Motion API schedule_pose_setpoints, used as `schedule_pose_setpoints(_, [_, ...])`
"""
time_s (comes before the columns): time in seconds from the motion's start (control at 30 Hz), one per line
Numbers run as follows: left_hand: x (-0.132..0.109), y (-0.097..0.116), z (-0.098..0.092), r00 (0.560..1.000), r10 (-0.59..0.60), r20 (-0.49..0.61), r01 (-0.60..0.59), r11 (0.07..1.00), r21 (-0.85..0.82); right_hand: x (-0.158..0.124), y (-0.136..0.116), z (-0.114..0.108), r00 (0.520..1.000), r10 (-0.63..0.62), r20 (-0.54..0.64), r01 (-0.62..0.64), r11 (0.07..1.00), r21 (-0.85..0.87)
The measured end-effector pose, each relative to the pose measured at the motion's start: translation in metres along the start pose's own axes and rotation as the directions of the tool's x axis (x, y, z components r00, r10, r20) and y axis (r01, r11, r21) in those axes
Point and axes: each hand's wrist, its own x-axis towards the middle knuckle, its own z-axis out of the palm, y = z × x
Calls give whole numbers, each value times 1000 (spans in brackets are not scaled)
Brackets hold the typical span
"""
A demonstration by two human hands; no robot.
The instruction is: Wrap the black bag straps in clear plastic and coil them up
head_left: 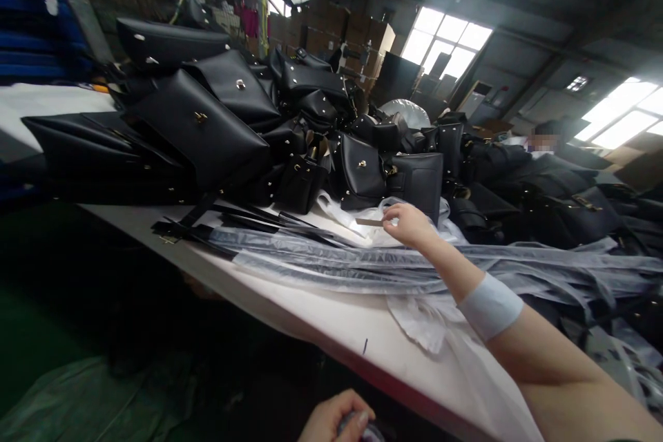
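My right hand [409,224] reaches over the table with thumb and forefinger pinched on one end of a thin, flat grey-brown strip [369,222]. Below it lie long black straps wrapped in clear plastic sleeves [331,266]. Just behind the fingers stands a black handbag [417,179], beside another black handbag [360,169] with a gold clasp. At the bottom, off the table's near edge, my left hand [336,418] is closed round a small dark, shiny item, partly cut off by the frame, whose kind I cannot tell.
A large heap of black bags [207,117] covers the back of the white table [342,331]. Crumpled white plastic [422,321] lies near the front. More wrapped straps and bags extend right. Cardboard boxes [357,34] are stacked behind; another person [543,141] is at far right.
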Motion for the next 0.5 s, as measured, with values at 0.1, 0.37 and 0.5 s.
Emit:
schedule_pose_setpoints(0.1, [-2,0,8,999,39,6,-39,999,5,-26,10,-17,981,160,-109,-106,916,388])
schedule_pose_setpoints(0.37, [-19,23,33,997,59,-42,-58,998,32,-75,47,-3,911,411,-22,-195,479,856])
schedule_pose_setpoints(0.5, [-28,27,45,996,72,-52,-70,997,44,-93,79,22,840,542,14,-289,425,858])
